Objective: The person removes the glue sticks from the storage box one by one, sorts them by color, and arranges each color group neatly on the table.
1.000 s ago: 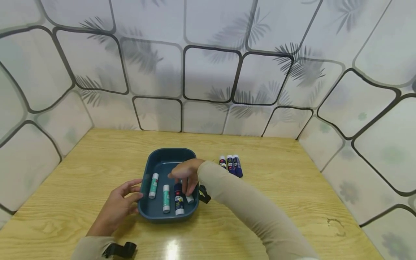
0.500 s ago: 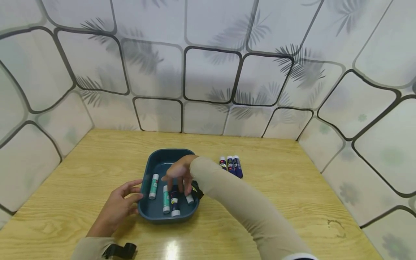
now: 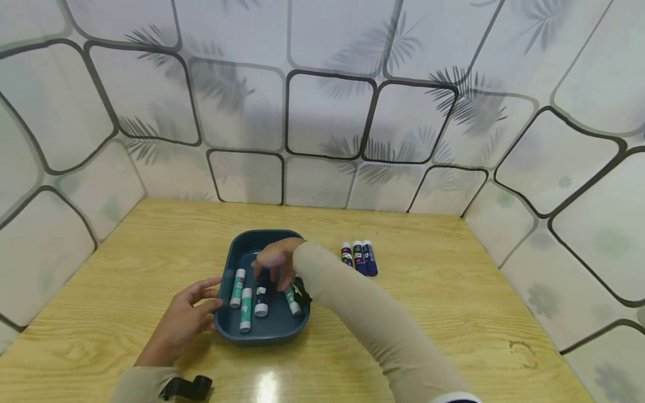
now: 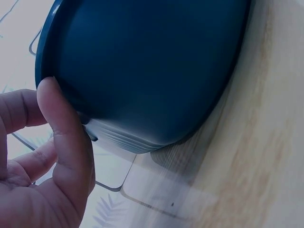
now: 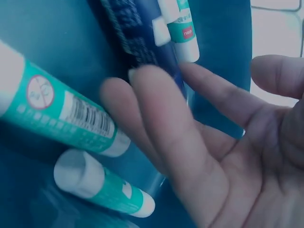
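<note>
My left hand (image 3: 188, 308) rests against the left wall of a dark blue plastic bin (image 3: 262, 338); its thumb (image 4: 59, 102) presses the outside just under the rim. Inside the bin, my right hand (image 3: 277, 260) reaches down with fingertips on both sides of a navy glue stick (image 3: 261, 299), whose upper end they partly hide. Two green-and-white glue sticks, a farther one (image 3: 238, 288) and a nearer one (image 3: 246, 309), lie to its left. Another green glue stick (image 3: 292, 301) leans along the right side, partly behind the fingers.
Several navy glue sticks (image 3: 359, 257) with white caps lie side by side on the wooden table (image 3: 428, 313), right of the bin. Patterned wall covering (image 3: 322, 117) stands behind the table and along both sides. Black straps with cameras sit on both wrists.
My right hand has shifted left within the bin. The navy glue stick and the green one beside it have moved left, the navy one also farther back. My left hand has stayed put.
</note>
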A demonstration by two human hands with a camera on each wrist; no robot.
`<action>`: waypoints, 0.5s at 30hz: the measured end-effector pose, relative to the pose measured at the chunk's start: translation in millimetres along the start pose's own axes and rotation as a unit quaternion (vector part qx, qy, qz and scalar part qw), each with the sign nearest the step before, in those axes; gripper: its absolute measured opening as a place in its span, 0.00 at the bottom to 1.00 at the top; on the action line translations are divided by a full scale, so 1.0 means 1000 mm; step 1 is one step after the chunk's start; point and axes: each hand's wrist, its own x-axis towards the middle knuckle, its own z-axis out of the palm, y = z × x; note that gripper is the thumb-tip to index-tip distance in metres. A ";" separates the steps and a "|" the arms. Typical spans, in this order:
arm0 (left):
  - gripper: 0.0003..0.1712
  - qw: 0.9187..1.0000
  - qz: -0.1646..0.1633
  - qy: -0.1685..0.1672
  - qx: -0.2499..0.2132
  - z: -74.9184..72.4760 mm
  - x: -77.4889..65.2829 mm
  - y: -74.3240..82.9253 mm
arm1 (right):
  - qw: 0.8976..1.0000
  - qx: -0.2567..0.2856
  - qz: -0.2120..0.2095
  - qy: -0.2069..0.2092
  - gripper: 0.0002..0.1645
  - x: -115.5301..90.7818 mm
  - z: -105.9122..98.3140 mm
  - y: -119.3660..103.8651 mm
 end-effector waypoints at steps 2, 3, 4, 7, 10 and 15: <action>0.29 1.000 -0.002 0.002 0.001 0.000 0.000 0.000 | 1.000 0.022 -0.007 0.006 0.20 0.005 -0.002 0.002; 0.29 1.000 0.000 0.002 0.002 0.000 0.000 -0.001 | 0.999 0.030 -0.010 0.009 0.21 0.006 -0.003 0.002; 0.29 1.000 0.002 0.002 0.002 0.001 0.000 -0.001 | 0.999 0.039 -0.012 0.013 0.22 0.008 -0.003 0.003; 0.29 1.000 -0.002 0.004 0.003 0.001 0.000 0.000 | 0.998 0.060 -0.023 0.024 0.28 0.013 -0.005 0.005; 0.29 1.000 -0.003 0.008 0.004 0.002 0.000 0.000 | 0.996 0.078 -0.031 0.030 0.31 0.016 -0.005 0.006; 0.29 1.000 0.002 0.007 0.005 0.001 0.000 0.000 | 0.995 0.094 -0.036 0.029 0.31 0.022 -0.005 0.008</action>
